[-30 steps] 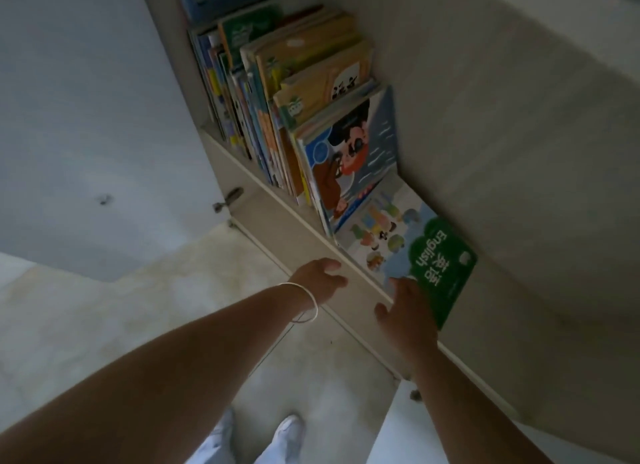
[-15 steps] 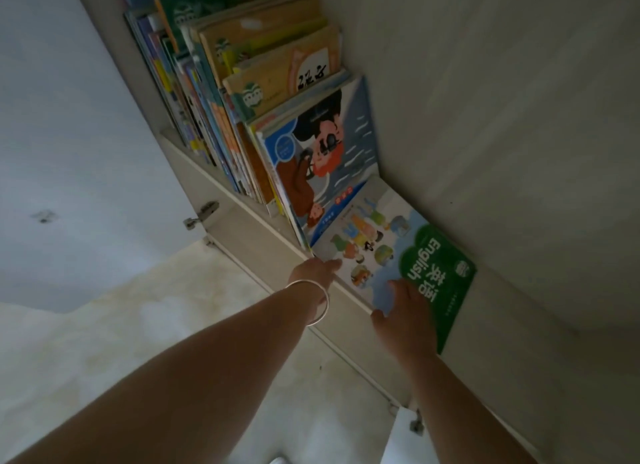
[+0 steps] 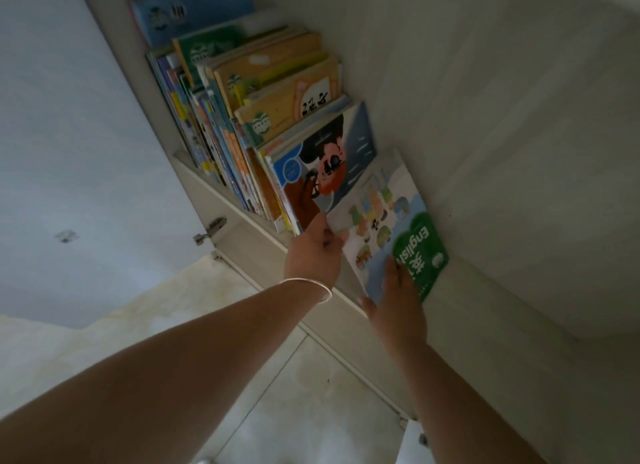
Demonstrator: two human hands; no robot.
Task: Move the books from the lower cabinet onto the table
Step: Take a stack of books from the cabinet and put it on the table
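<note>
Both arms are stretched into the open lower cabinet (image 3: 519, 152), where the books are packed in a leaning row that runs away from the hands toward the far end. The left hand (image 3: 317, 252), with a thin bangle (image 3: 308, 285) on its wrist, pinches the near corner of the English book (image 3: 391, 228), thumb on the cover; the fingers go behind the corner, out of sight. Just to the right of it the right hand (image 3: 398, 301) lies on the same cover with its fingers fairly straight, pressing near the green patch; I cannot tell whether its thumb hooks under the lower edge. This book is the nearest of the row and lies tilted against the cartoon-cover book (image 3: 322, 173) directly beyond the left hand's fingertips. It looks like a thin, glossy paperback: light, but floppy and likely slick under a flat palm, so I would expect it to sag or slide if carried by one corner alone. The safer hold, to my eye, is along the spine or with one hand on each long edge. The books farther from the hands look like stiffer board covers, heavier in a bunch, and with the front book gone they may tip forward. None of them has left the shelf yet, and the table is not in view.
</note>
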